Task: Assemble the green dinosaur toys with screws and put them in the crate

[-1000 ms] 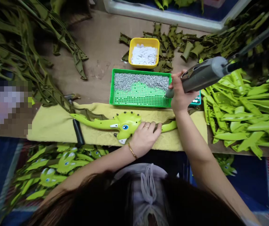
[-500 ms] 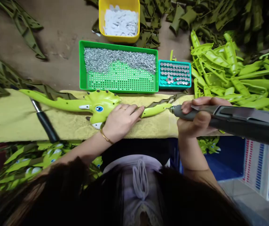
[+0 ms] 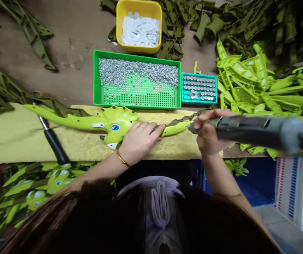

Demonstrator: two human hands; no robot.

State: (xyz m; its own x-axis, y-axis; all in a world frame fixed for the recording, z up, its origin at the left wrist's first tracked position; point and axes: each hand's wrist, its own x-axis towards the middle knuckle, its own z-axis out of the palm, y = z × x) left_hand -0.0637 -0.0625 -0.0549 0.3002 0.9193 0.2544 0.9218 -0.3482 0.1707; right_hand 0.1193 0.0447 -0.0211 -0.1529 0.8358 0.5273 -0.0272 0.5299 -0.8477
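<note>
One green toy (image 3: pixel 123 121) is held on cloth (image 3: pixel 88 145) by left hand (image 3: pixel 138 143), fingers clamped over it; gray driver (image 3: pixel 249 131) is gripped in right hand (image 3: pixel 210 135), fingers wrapped around.

Brown surface (image 3: pixel 79 53), marked at upper left. Below its front edge, right side: blue bin (image 3: pixel 260 190), beside red, white and blue patterned panel (image 3: pixel 290 190). Grey floor (image 3: pixel 270 222) visible. Upper right corner dim.

Toy (image 3: pixel 122 114) on cloth (image 3: pixel 88 148), tray (image 3: pixel 138 97) behind, hammer (image 3: pixel 54 143) at left end
</note>
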